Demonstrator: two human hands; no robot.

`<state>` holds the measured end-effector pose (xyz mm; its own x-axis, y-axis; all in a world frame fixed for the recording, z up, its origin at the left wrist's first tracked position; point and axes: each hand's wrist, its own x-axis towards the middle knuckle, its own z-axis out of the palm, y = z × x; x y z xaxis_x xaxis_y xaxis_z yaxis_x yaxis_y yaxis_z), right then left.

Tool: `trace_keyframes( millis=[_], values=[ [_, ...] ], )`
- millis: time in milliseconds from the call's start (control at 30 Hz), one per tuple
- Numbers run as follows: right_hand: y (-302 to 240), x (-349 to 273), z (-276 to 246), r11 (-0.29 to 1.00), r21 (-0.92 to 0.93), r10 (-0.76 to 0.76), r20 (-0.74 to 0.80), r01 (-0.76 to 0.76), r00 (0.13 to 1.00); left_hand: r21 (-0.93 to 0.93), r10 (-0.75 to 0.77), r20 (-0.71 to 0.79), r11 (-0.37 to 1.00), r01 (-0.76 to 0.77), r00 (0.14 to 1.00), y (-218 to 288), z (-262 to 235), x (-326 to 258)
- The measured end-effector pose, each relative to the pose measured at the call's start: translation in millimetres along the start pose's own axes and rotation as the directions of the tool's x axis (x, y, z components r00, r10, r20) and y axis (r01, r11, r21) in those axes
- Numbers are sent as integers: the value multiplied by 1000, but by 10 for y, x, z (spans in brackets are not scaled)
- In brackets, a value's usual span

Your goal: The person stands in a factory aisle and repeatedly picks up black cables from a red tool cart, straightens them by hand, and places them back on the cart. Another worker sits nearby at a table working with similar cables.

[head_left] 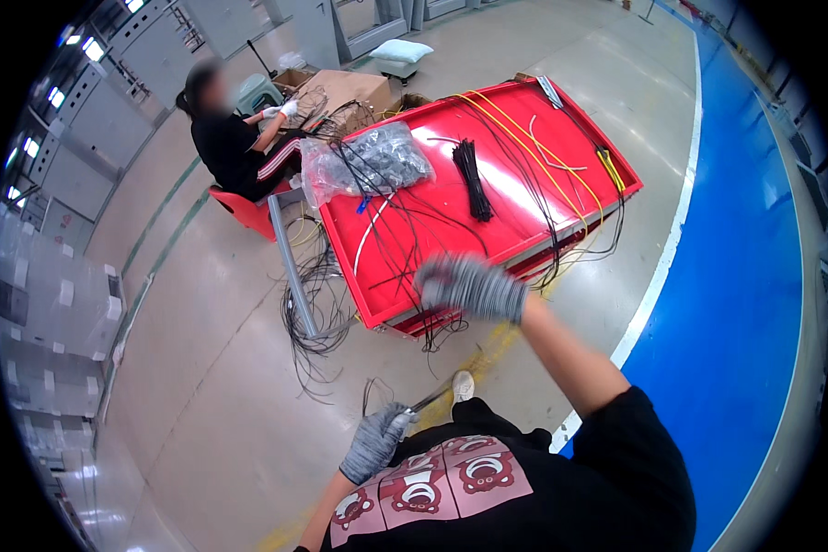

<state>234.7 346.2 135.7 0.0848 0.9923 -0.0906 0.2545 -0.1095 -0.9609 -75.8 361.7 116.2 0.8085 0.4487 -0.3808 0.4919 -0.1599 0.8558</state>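
Note:
My left hand [377, 443], in a grey knit glove, is low in front of my body. It is closed on a thin black cable [430, 397], with a loop of wire rising beside the fingers. My right hand [469, 286], gloved alike, is over the near edge of the red cart top [391, 267]. Motion smears its fingers, and I cannot make out whether they hold anything. Beyond it a bundle of black cable ties or short wires [472, 181] lies on the red surface. Loose black wires cross the top and hang over the near edge.
A clear plastic bag of dark parts [377, 158] lies at the cart's left. Yellow cables [529, 138] run along its right side. Black wires [311, 294] hang by a grey handle [294, 267]. A person [230, 138] sits at a cardboard box [357, 90].

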Motion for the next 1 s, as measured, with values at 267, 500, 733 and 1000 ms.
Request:
trace_keyframes(
  millis=[267, 500, 733, 1000],
  values=[
    [1161, 1479, -1645, 847, -315, -87, -877, -429, 473, -254, -101, -315, 967, 18, 944, -104, 108, 17],
    [1181, 1714, -1784, 783, -209, 121, -873, -586, 473, -344, -204, -400, 937, 60, 893, -70, 137, -81],
    [1238, 1687, -1693, 896, -307, -149, -889, -322, 433, -439, -199, -445, 898, -20, 873, -76, 11, -137],
    [1085, 1676, -1706, 945, -327, -307, -850, 28, 428, -547, -285, -466, 837, -20, 837, -23, -67, -190]
  ],
)
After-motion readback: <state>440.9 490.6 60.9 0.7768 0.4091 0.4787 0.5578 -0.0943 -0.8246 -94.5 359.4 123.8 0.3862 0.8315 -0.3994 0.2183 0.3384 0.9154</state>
